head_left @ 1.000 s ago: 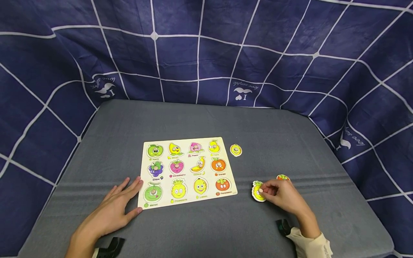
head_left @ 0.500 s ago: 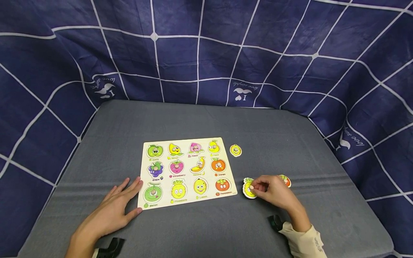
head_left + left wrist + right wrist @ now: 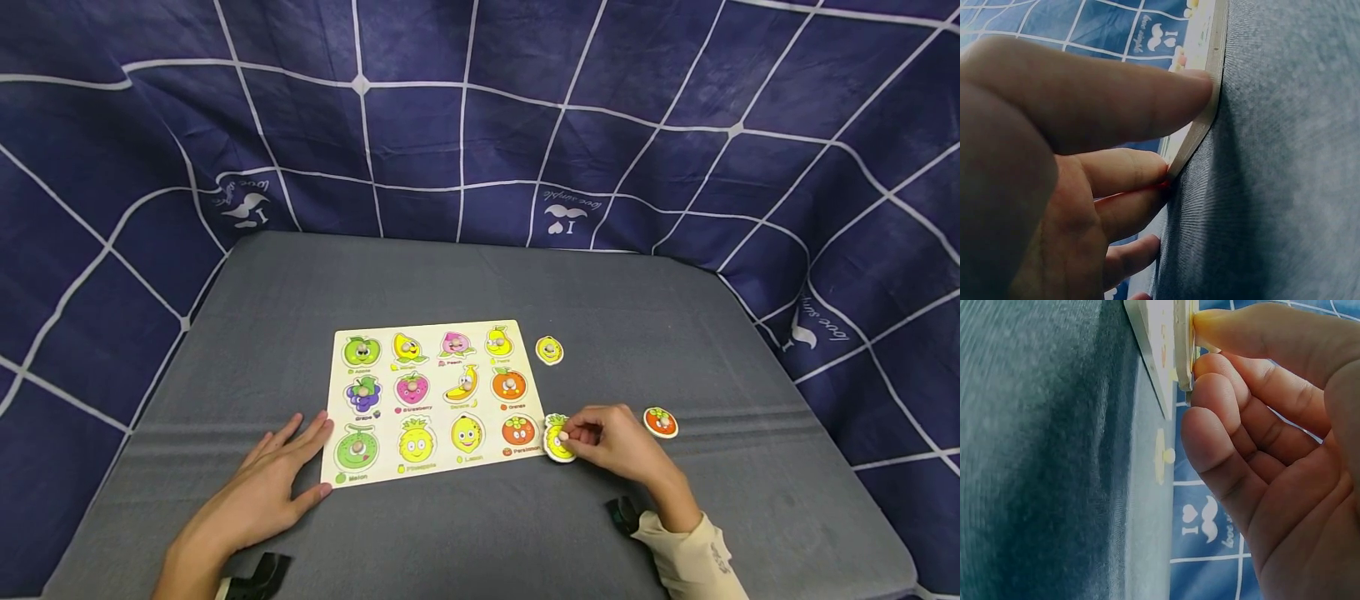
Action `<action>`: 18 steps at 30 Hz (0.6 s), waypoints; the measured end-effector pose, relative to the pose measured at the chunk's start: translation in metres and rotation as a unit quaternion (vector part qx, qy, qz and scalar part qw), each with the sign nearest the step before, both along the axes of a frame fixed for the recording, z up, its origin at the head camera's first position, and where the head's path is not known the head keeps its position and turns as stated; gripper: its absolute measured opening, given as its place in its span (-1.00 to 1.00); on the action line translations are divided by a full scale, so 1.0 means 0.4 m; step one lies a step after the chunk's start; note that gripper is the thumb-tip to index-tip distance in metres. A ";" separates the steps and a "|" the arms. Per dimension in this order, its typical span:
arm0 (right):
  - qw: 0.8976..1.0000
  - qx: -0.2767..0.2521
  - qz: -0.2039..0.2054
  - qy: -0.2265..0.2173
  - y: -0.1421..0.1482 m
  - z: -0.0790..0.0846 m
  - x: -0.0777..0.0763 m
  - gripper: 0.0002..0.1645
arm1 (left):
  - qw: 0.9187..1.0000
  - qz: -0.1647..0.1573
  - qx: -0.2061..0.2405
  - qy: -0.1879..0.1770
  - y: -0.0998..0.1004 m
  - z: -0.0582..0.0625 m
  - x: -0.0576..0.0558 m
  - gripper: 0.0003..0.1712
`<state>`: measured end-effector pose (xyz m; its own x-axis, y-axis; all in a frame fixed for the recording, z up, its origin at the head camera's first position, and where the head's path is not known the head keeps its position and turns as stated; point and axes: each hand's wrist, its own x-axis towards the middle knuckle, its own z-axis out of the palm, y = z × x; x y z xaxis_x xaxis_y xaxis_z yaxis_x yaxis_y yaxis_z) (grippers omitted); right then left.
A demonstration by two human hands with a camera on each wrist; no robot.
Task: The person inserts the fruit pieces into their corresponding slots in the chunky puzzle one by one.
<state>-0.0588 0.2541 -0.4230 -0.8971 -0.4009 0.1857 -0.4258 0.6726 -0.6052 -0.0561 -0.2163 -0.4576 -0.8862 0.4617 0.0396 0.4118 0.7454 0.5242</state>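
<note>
My right hand (image 3: 618,442) pinches a pineapple puzzle piece (image 3: 556,442) by its knob, over the right edge of the wooden fruit puzzle board (image 3: 442,422). In the right wrist view the piece (image 3: 1183,347) is held edge-on above the table, close to the board. My left hand (image 3: 262,492) lies with fingers spread at the board's left side. Its thumb (image 3: 1179,100) and fingertips touch the board's edge in the left wrist view. Most fruit spots on the board carry knobbed pieces; the pineapple, lemon and persimmon spots show no knob.
Right of the board's top corner lies a yellow lemon piece (image 3: 550,350). A red-orange persimmon piece (image 3: 660,422) lies farther right, beyond my right hand. The grey table (image 3: 465,283) is bordered by a blue checked cloth (image 3: 420,133) at the back and sides.
My right hand has moved left with the pineapple piece, from the table to the board's right edge. The persimmon piece is now uncovered. My left hand has stayed still.
</note>
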 end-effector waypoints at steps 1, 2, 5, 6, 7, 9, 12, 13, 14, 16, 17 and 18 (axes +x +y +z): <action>1.000 0.001 0.001 0.001 -0.002 0.001 -0.001 -0.87 | 1.000 0.000 0.001 0.001 0.000 -0.001 0.000 -0.09; 1.000 0.002 0.002 0.003 -0.003 0.001 -0.002 -0.87 | 1.000 0.000 0.002 0.002 0.000 -0.001 0.000 -0.09; 1.000 0.003 0.005 0.006 -0.006 0.001 -0.005 -0.87 | 1.000 -0.001 0.002 0.005 -0.002 -0.002 0.000 -0.10; 1.000 0.003 0.007 0.007 -0.008 0.002 -0.006 -0.87 | 1.000 0.000 0.002 0.002 -0.002 -0.002 0.000 -0.09; 1.000 0.003 0.009 0.006 -0.009 0.002 -0.008 -0.87 | 1.000 0.001 0.001 -0.002 -0.003 -0.001 -0.001 -0.09; 1.000 0.003 0.012 0.005 -0.011 0.002 -0.010 -0.87 | 1.000 0.001 0.001 -0.008 -0.004 -0.001 -0.001 -0.08; 1.000 0.004 0.015 0.006 -0.015 0.004 -0.013 -0.88 | 1.000 0.002 0.001 -0.012 -0.004 0.000 -0.003 -0.08; 1.000 0.004 0.015 0.007 -0.016 0.005 -0.014 -0.87 | 1.000 0.001 0.002 -0.007 -0.004 0.000 -0.003 -0.08; 1.000 0.003 0.015 0.008 -0.017 0.006 -0.014 -0.87 | 1.000 -0.001 0.002 -0.003 -0.003 0.000 -0.003 -0.08; 1.000 0.003 0.017 0.012 -0.019 0.006 -0.016 -0.86 | 1.000 -0.001 0.002 -0.001 -0.002 0.001 -0.003 -0.09; 1.000 0.002 0.018 0.014 -0.021 0.006 -0.017 -0.87 | 1.000 -0.001 0.002 -0.001 -0.002 0.002 -0.002 -0.09; 1.000 0.002 0.020 0.016 -0.022 0.006 -0.017 -0.87 | 1.000 -0.002 0.001 -0.003 -0.002 0.003 -0.002 -0.09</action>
